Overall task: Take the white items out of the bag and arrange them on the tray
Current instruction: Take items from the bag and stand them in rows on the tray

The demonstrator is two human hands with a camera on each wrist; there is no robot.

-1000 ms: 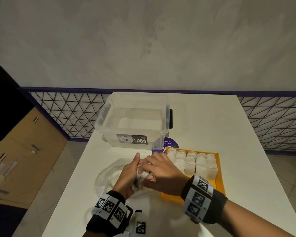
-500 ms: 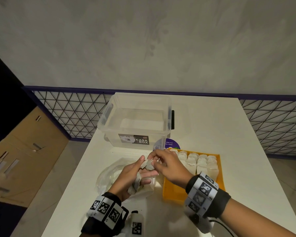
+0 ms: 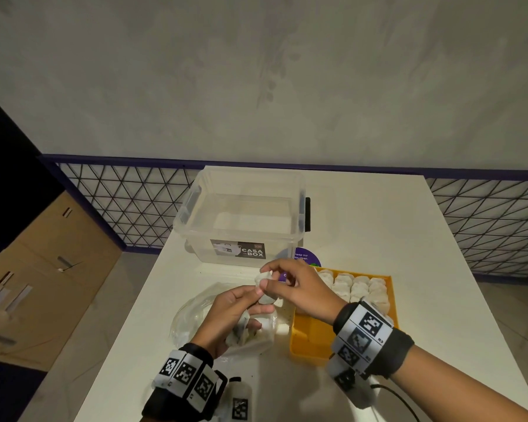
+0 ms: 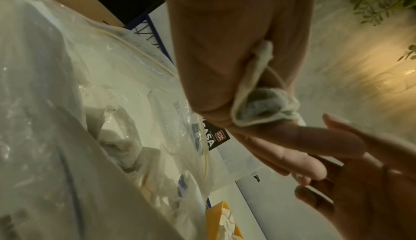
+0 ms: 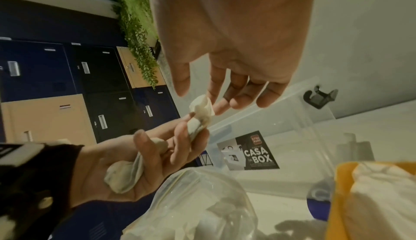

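Right hand (image 3: 290,286) risen, pinching white sachet (image 3: 264,278), left hand (image 3: 232,315) gripping sachets over bag (image 3: 192,315), tray (image 3: 311,345) part-filled

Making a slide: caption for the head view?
Both hands pinch a white item above the clear bag, beside the orange tray.

A grey plaster wall (image 3: 287,80) with faint mottling fills the upper part of the head view. Along its foot runs a dark purple rail (image 3: 119,159) above a wire lattice of black triangles (image 3: 128,208). The white desk (image 3: 378,239) stands against it. To the left are tan cardboard boxes (image 3: 43,269) on a grey tiled floor (image 3: 73,345). The right wrist view shows blue, black and tan lockers (image 5: 67,92) and hanging green foliage (image 5: 137,30).
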